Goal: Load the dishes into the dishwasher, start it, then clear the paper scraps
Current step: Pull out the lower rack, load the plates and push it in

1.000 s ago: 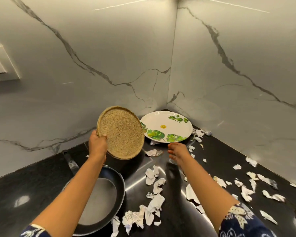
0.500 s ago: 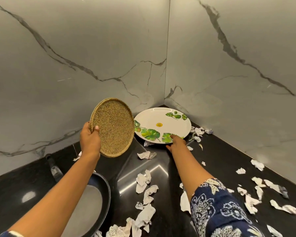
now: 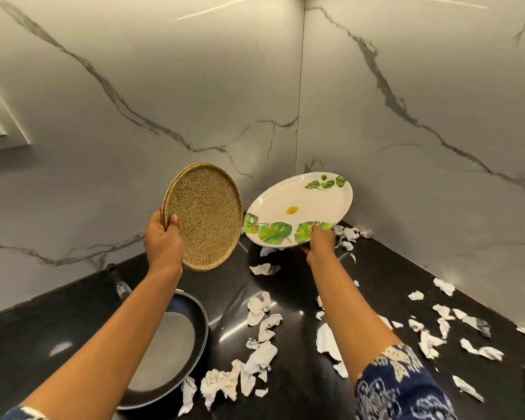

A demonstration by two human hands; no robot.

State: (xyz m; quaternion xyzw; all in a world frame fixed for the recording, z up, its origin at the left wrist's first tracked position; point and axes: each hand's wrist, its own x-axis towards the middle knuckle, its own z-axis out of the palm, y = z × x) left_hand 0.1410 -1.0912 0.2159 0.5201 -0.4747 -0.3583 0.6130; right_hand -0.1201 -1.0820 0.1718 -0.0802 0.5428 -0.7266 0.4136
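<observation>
Counter point(image 3: 385, 268) | left hand point(image 3: 163, 241): speckled plate point(image 3: 208, 219), maybe two | right hand point(image 3: 319, 241): leaf plate point(image 3: 297, 204)

Black glossy countertop point(image 3: 285, 295): frying pan point(image 3: 167, 350) at left, torn paper scraps point(image 3: 261, 328) scattered centre and right

Head view looks down, close over the counter corner point(image 3: 331, 283)

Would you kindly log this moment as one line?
left hand holds brown plate | right hand holds leaf plate | pan, scraps on counter
</observation>
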